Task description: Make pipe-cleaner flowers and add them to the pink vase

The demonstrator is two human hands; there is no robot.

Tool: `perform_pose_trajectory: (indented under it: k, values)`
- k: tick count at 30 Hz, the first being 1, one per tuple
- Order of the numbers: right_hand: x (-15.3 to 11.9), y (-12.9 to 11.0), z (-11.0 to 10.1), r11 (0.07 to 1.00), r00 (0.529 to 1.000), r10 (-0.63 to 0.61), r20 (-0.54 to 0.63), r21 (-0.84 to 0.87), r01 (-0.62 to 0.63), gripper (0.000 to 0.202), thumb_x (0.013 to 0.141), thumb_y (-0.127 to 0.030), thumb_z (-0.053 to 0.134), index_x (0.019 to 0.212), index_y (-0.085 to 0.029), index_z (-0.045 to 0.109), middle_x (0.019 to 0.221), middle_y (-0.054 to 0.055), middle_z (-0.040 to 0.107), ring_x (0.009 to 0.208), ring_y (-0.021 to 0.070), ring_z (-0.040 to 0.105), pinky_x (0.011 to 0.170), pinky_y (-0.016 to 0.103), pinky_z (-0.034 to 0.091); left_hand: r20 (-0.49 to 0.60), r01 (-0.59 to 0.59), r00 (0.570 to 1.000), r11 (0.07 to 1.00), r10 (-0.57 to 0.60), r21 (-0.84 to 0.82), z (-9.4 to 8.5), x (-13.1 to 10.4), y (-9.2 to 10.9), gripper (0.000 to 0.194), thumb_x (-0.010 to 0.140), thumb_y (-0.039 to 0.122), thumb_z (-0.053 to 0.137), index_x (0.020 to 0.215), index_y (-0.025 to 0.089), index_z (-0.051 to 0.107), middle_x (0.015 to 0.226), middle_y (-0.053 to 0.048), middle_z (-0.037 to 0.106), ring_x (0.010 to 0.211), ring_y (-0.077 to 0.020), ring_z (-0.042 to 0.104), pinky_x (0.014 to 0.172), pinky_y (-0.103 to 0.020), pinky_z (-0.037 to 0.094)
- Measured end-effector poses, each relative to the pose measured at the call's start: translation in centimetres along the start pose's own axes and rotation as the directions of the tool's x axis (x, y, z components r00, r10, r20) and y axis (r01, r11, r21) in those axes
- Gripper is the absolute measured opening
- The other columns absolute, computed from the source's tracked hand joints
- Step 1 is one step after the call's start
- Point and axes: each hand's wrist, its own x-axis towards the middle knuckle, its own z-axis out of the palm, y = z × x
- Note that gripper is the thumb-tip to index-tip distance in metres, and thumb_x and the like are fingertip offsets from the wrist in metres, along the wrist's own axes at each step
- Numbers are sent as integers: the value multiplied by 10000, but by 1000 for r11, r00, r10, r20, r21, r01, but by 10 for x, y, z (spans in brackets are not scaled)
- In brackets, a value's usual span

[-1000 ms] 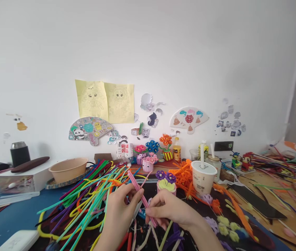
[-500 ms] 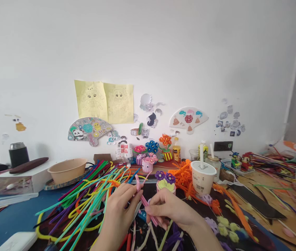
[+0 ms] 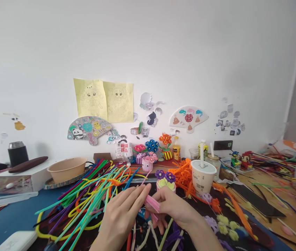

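Observation:
Between my hands is a folded strip of pink pipe cleaners (image 3: 152, 203), its fuzzy strands lying side by side. My left hand (image 3: 123, 211) is closed on the upper end, its straight fingers pressed together and hiding part of it. A thin pink end (image 3: 146, 177) pokes up past those fingertips. My right hand (image 3: 172, 206) pinches the strip's lower right side with thumb and curled fingers. Just behind the right hand stands a small pot with purple pipe-cleaner flowers (image 3: 165, 176). Loose pale stems (image 3: 150, 233) and a purple piece (image 3: 173, 237) lie below my hands.
Many coloured pipe cleaners (image 3: 90, 198) spread at left, with an orange heap (image 3: 183, 176) behind. A lidded cup with a straw (image 3: 202, 177) stands right of my hands, near a black phone (image 3: 259, 200). Finished flower pots (image 3: 148, 163) line the wall. A tan bowl (image 3: 66, 170) sits left.
My left fingers have straightened and slid over the upper end of the pink strip, covering the loop that stuck up. The strip now shows broader side-on, higher between the hands.

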Motion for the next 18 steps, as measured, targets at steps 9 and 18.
perform_pose_trajectory:
  k: [9,18]
  values:
    - [0,0,-5,998,998,-15,64,55,12,433,723,-499,710,691,-67,732,492,28,654,268,40,483,272,117,309,47,-232,973,964,228,128,-9,13,1,446,984,171,240,1014,140,684,1036,-44,748,930,-167,691,751,-255,556]
    - [-2,-3,-4,1000,999,3,39,7,-3,405,755,-467,689,716,-69,751,477,29,666,245,32,470,253,103,314,37,-115,993,992,113,49,0,9,1,431,985,194,248,1011,133,674,977,-69,755,866,-177,705,708,-281,575]
